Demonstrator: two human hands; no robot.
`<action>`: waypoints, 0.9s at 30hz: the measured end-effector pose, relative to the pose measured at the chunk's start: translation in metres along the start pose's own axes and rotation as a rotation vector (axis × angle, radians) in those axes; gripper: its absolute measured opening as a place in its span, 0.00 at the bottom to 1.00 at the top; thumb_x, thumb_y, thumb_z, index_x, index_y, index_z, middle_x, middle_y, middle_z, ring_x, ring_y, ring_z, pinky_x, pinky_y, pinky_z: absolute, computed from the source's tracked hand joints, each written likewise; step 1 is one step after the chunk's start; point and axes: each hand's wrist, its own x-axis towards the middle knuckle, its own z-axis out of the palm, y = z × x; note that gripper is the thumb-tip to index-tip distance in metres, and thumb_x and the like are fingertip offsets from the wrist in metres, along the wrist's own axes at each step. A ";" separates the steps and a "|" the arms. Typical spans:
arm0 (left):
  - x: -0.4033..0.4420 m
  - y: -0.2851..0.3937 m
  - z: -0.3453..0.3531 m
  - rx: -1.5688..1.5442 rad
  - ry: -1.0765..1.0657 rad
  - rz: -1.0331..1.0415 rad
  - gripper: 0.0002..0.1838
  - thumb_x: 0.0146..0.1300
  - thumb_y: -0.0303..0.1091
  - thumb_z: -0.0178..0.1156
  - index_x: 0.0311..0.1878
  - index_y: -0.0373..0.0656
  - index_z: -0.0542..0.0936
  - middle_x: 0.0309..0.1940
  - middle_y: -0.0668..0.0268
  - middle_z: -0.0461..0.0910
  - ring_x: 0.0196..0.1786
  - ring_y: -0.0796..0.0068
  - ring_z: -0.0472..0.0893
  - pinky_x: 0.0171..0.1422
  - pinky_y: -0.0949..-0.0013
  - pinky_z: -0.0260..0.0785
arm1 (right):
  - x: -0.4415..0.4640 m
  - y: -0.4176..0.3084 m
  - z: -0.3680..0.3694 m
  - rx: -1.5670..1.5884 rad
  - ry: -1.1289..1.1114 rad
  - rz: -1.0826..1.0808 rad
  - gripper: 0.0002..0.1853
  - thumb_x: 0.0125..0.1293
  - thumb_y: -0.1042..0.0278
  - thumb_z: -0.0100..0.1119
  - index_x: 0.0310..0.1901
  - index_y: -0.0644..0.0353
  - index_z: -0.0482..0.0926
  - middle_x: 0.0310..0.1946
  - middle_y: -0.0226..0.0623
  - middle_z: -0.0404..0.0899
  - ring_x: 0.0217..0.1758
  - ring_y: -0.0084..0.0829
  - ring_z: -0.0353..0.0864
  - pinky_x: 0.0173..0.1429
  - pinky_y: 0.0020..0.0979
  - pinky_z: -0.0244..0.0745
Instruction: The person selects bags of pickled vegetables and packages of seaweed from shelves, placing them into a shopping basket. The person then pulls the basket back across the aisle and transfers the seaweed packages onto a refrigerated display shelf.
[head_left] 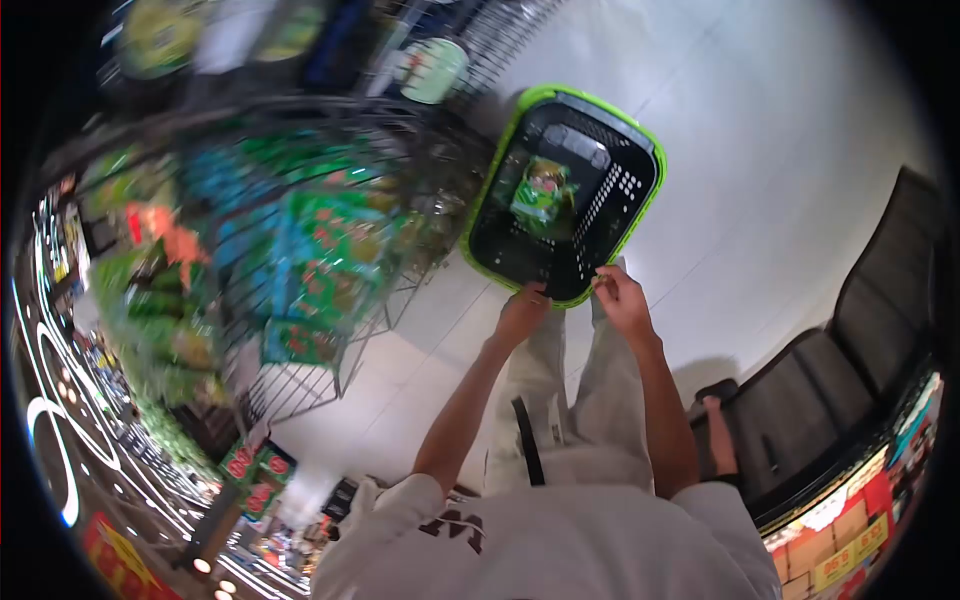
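Just beyond the grip, a green packet (538, 198) is held in the basket (516, 254), seemingly being steadied; its near rim (574, 303) is gripped by the left hand (523, 314); the right hand (626, 303)'s closure cannot be told; level support is needed.

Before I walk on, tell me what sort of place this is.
Most likely a supermarket: a wire rack stacked with packaged goods, a shopping basket with a green packet in it, and yellow signs that look like price tags.
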 end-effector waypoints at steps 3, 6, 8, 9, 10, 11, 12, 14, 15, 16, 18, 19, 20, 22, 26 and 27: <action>0.105 -0.122 0.059 -0.139 -0.097 -0.056 0.16 0.68 0.43 0.63 0.51 0.42 0.78 0.38 0.65 0.84 0.40 0.68 0.84 0.45 0.64 0.76 | 0.016 0.025 0.015 0.154 0.062 0.002 0.11 0.67 0.73 0.63 0.50 0.63 0.78 0.29 0.36 0.82 0.34 0.31 0.84 0.43 0.31 0.78; 0.223 -0.229 0.082 -0.744 -0.113 -0.483 0.24 0.69 0.52 0.60 0.59 0.45 0.75 0.40 0.65 0.82 0.48 0.65 0.83 0.52 0.60 0.76 | 0.017 0.059 0.018 0.153 -0.149 0.091 0.13 0.66 0.77 0.63 0.51 0.64 0.77 0.35 0.35 0.83 0.38 0.29 0.84 0.48 0.31 0.78; 0.285 -0.245 0.104 -0.877 0.296 -0.544 0.27 0.69 0.53 0.59 0.65 0.48 0.73 0.48 0.61 0.80 0.51 0.64 0.81 0.52 0.59 0.74 | 0.017 0.085 0.016 0.154 -0.249 0.109 0.14 0.65 0.76 0.63 0.52 0.63 0.77 0.36 0.36 0.83 0.39 0.30 0.85 0.49 0.32 0.78; 0.312 -0.252 0.106 -0.890 0.308 -0.563 0.28 0.69 0.53 0.60 0.66 0.47 0.72 0.50 0.60 0.78 0.53 0.63 0.80 0.52 0.57 0.74 | 0.019 0.093 0.014 0.148 -0.287 0.122 0.14 0.65 0.76 0.63 0.52 0.62 0.77 0.37 0.36 0.82 0.39 0.30 0.85 0.49 0.33 0.78; 0.325 -0.264 0.108 -0.898 0.324 -0.589 0.30 0.69 0.53 0.60 0.68 0.47 0.70 0.53 0.59 0.77 0.55 0.61 0.79 0.52 0.55 0.74 | 0.017 0.107 0.013 0.140 -0.300 0.142 0.15 0.65 0.75 0.65 0.53 0.62 0.77 0.37 0.35 0.82 0.40 0.30 0.85 0.49 0.32 0.78; 0.332 -0.278 0.110 -0.896 0.269 -0.627 0.30 0.69 0.54 0.60 0.67 0.48 0.71 0.55 0.59 0.77 0.56 0.60 0.79 0.54 0.55 0.73 | 0.016 0.114 0.011 0.146 -0.300 0.182 0.15 0.65 0.75 0.65 0.53 0.61 0.77 0.37 0.35 0.82 0.40 0.30 0.85 0.49 0.32 0.78; 0.344 -0.288 0.107 -0.893 0.219 -0.647 0.30 0.68 0.55 0.60 0.67 0.48 0.71 0.57 0.59 0.77 0.57 0.60 0.78 0.55 0.55 0.72 | 0.019 0.119 0.009 0.152 -0.297 0.205 0.15 0.65 0.75 0.65 0.53 0.61 0.77 0.37 0.35 0.82 0.40 0.30 0.85 0.49 0.32 0.78; 0.368 -0.288 0.101 -0.809 0.182 -0.599 0.27 0.68 0.53 0.61 0.64 0.48 0.73 0.56 0.59 0.78 0.55 0.59 0.79 0.55 0.54 0.72 | 0.022 0.123 0.006 0.191 -0.268 0.248 0.14 0.65 0.75 0.65 0.52 0.60 0.78 0.36 0.35 0.82 0.39 0.29 0.84 0.48 0.31 0.78; 0.372 -0.287 0.100 -0.732 0.198 -0.544 0.24 0.69 0.50 0.61 0.62 0.47 0.75 0.54 0.59 0.79 0.52 0.58 0.80 0.53 0.55 0.72 | 0.024 0.122 0.006 0.171 -0.234 0.241 0.14 0.65 0.75 0.65 0.52 0.60 0.78 0.36 0.35 0.83 0.40 0.29 0.84 0.48 0.31 0.77; 0.368 -0.282 0.097 -0.656 0.220 -0.494 0.21 0.69 0.47 0.61 0.59 0.46 0.76 0.52 0.59 0.80 0.49 0.57 0.81 0.51 0.55 0.72 | 0.024 0.116 0.003 0.151 -0.208 0.237 0.14 0.65 0.75 0.65 0.52 0.60 0.78 0.35 0.35 0.83 0.40 0.29 0.84 0.48 0.31 0.77; 0.344 -0.240 0.083 0.019 0.282 -0.027 0.15 0.70 0.40 0.59 0.53 0.41 0.77 0.49 0.55 0.81 0.46 0.53 0.82 0.50 0.55 0.73 | 0.028 0.085 -0.007 0.080 -0.167 0.227 0.14 0.65 0.75 0.65 0.51 0.61 0.78 0.33 0.35 0.83 0.40 0.30 0.84 0.48 0.32 0.77; 0.320 -0.199 0.070 0.364 0.308 0.208 0.12 0.70 0.36 0.59 0.50 0.39 0.78 0.47 0.54 0.81 0.44 0.51 0.82 0.49 0.55 0.73 | 0.030 0.067 -0.010 0.061 -0.156 0.195 0.14 0.64 0.75 0.65 0.51 0.62 0.78 0.34 0.36 0.83 0.40 0.31 0.84 0.48 0.32 0.77; 0.287 -0.142 0.054 0.431 0.269 0.270 0.11 0.70 0.35 0.56 0.47 0.38 0.78 0.47 0.50 0.80 0.45 0.47 0.81 0.49 0.52 0.73 | 0.030 0.050 -0.013 0.040 -0.139 0.161 0.14 0.64 0.75 0.66 0.51 0.62 0.78 0.35 0.36 0.83 0.40 0.31 0.84 0.48 0.32 0.77; 0.198 -0.020 0.022 0.493 0.203 0.327 0.09 0.69 0.32 0.53 0.44 0.37 0.78 0.47 0.49 0.79 0.46 0.44 0.80 0.48 0.48 0.73 | 0.030 0.019 -0.020 0.018 -0.077 0.030 0.18 0.62 0.73 0.68 0.53 0.62 0.77 0.41 0.39 0.82 0.44 0.35 0.83 0.50 0.34 0.77; -0.021 0.139 -0.058 0.417 0.104 0.425 0.06 0.69 0.28 0.55 0.45 0.38 0.77 0.53 0.55 0.81 0.45 0.46 0.81 0.46 0.52 0.76 | 0.020 -0.114 -0.043 -0.296 0.071 -0.429 0.32 0.55 0.69 0.74 0.61 0.61 0.72 0.55 0.46 0.76 0.60 0.43 0.76 0.63 0.41 0.70; -0.072 0.173 -0.082 0.356 0.036 0.383 0.05 0.68 0.27 0.56 0.45 0.39 0.78 0.54 0.55 0.81 0.43 0.46 0.82 0.46 0.53 0.76 | 0.012 -0.139 -0.052 -0.264 -0.067 -0.502 0.40 0.50 0.67 0.76 0.66 0.59 0.68 0.61 0.48 0.72 0.67 0.48 0.68 0.70 0.43 0.63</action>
